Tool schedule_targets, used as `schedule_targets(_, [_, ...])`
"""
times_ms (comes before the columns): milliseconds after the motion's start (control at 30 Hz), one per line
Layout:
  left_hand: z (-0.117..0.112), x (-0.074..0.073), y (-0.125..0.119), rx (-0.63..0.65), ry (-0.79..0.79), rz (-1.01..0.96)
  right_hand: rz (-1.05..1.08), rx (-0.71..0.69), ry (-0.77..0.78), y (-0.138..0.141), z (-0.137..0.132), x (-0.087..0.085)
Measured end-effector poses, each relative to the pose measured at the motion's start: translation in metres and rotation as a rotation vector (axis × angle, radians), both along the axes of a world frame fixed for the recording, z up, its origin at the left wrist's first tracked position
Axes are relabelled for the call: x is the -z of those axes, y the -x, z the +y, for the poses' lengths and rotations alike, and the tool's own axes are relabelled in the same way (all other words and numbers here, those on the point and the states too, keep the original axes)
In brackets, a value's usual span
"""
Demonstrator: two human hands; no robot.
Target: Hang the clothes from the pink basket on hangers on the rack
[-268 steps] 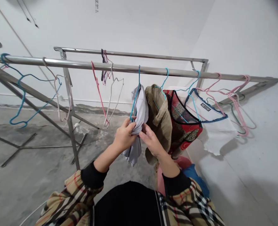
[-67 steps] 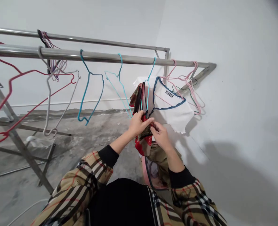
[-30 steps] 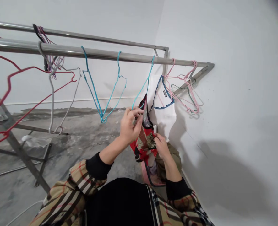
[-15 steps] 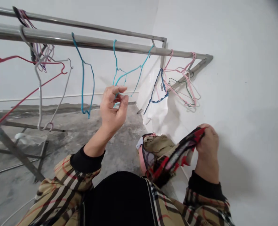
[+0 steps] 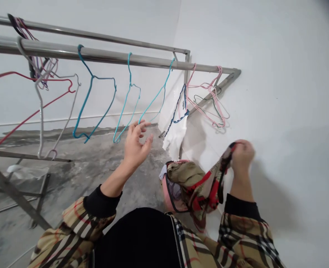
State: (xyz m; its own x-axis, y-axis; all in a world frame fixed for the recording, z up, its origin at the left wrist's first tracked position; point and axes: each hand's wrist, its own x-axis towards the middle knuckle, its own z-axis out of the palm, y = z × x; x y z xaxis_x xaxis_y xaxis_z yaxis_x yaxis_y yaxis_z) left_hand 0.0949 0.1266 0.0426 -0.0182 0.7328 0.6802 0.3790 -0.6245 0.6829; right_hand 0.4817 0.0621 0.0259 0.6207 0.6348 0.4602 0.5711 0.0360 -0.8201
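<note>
The right hand is closed tight on the top of a red top with black edges and a pattern. The red top hangs down from the fist, low on the right, in front of the white wall, and its bottom end droops onto a pink basket. A tan cloth lies bunched in the basket. The left hand is up in the air with its fingers spread wide, holding nothing. Its fingertips are just beside the low end of a light blue hanger, which hangs bare on the rail. I cannot tell if they touch it. Two more blue hangers hang bare to the left of it, and then a grey hanger and a red hanger. To the right, a white top with a blue edge hangs on the rail, and past it are some pink hangers.
</note>
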Motion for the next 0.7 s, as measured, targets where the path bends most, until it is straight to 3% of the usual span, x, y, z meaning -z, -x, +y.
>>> schedule_targets(67, [-0.003,0.008,-0.004,0.045,0.078,-0.041,-0.043,-0.04,0.079,0.013,0.014,0.019])
schedule_targets(167, [-0.008,0.022,-0.017,0.173,0.247,-0.13,-0.038,-0.272,0.172,0.051,0.031,0.03])
schedule_targets(300, [-0.013,0.035,-0.047,0.374,0.458,-0.154,-0.019,-0.499,0.093,0.111,0.055,0.019])
schedule_targets(433, [-0.009,0.041,-0.074,0.471,0.516,-0.098,-0.127,-0.42,0.018,0.147,0.083,0.006])
schedule_targets(500, [-0.007,0.04,-0.082,0.443,0.433,-0.038,-0.152,-0.365,0.002,0.152,0.089,0.003])
schedule_targets(633, [-0.006,0.03,-0.089,0.297,0.028,0.116,-0.09,-0.371,-0.047,0.144,0.085,0.001])
schedule_targets(700, [-0.003,0.021,-0.096,0.323,-0.08,0.165,-0.031,-0.38,-0.04,0.139,0.078,0.0])
